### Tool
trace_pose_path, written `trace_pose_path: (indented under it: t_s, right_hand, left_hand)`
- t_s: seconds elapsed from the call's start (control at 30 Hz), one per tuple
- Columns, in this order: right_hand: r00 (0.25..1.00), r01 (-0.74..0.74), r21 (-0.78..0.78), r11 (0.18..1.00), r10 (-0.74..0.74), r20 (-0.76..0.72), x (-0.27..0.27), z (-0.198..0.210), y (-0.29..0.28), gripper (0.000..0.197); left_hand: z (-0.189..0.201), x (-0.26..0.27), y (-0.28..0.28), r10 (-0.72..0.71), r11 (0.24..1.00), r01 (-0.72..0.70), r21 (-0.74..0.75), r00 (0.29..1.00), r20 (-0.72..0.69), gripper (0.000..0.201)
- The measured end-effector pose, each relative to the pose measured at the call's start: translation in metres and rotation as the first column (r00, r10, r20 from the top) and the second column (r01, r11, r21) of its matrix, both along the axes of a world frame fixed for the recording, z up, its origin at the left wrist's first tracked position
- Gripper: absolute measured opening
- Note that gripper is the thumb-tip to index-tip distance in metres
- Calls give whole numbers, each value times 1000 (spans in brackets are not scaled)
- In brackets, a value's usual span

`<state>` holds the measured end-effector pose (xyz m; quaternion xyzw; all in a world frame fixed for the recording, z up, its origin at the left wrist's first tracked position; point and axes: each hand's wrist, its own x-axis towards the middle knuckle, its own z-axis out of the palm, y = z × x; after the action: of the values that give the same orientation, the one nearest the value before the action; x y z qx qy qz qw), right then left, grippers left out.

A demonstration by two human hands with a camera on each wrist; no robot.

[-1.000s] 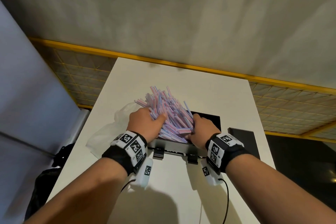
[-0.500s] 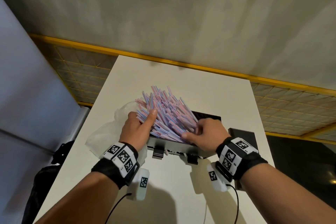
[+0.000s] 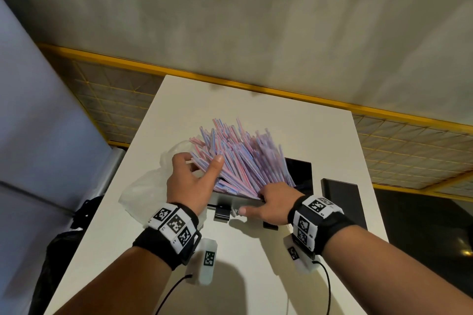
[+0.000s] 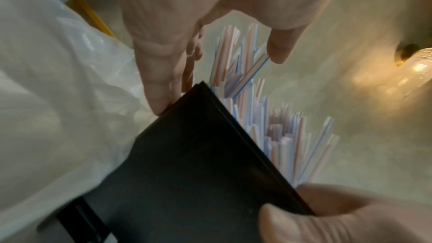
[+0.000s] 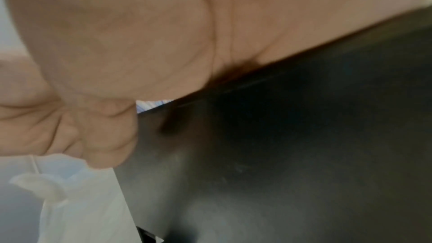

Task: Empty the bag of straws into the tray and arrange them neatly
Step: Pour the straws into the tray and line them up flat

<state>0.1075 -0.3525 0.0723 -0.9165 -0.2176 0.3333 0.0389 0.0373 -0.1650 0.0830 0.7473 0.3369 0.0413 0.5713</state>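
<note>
- Counter point(image 3: 179, 110) — white, rectangular top; carries everything listed below.
- Crumpled clear plastic bag point(image 3: 146, 189) — lies flat on the counter just left of the tray, partly under the left wrist; it looks empty, though part is hidden.
- Black rectangular tray point(image 3: 299, 171) — sits mid-counter, with two small black clips on its near wall; far right interior bare and dark.
- Flat black rectangular panel point(image 3: 340, 199) — lies on the counter just right of the tray.
- Heap of thin white straws with pink and blue stripes point(image 3: 245, 158) — piled in the tray, fanned out and leaning toward the far left, tips well above the rim; not aligned.
- Left hand point(image 3: 189, 181) — fingers spread apart and loosely bent; thumb against the near side of the heap, fingers at its left side by the tray's corner. Not clamped on anything.
- Right hand point(image 3: 275, 202) — clamped on the tray's near wall, thumb on the outside face, fingers over the rim among the straw ends.
</note>
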Motion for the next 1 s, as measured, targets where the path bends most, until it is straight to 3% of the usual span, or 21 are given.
trace_pose_path:
  t_s: [0.17,0.33,0.43,0.57,0.63,0.7,0.87,1.0]
  right_hand:
    - [998,51,5,999,-50,-46,6,-3,10,63]
    - [996,41,39,998,-37,-78,10,4,18,46]
    - [992,34,-9,999,-34,-118,11,5,21,74]
    - [987,82,-7,997,-82,-138,11,4,21,90]
    - [987,110,61,992,-101,-126,11,7,20,88]
    - [990,120,137,983,-109,-84,11,8,17,72]
    - [998,68,139,988,-67,-12,8,5,10,91]
    - [993,-5,209,978,-20,118,-2,21,3,56]
  left_hand:
    - [2,1,-6,-84,996,84,6,996,-33,96]
    - [3,3,-6,-68,998,68,9,998,10,83]
    - [4,4,-6,-57,998,56,38,998,34,89]
    - [2,6,-8,-35,999,34,26,997,73,91]
    - [3,5,-9,-12,1000,10,15,993,114,84]
    - [3,4,-10,25,1000,-24,-13,987,157,78]
    - [-6,8,-11,8,999,-12,33,994,106,85]
    - [-12,8,-11,2,1000,-2,8,997,72,85]
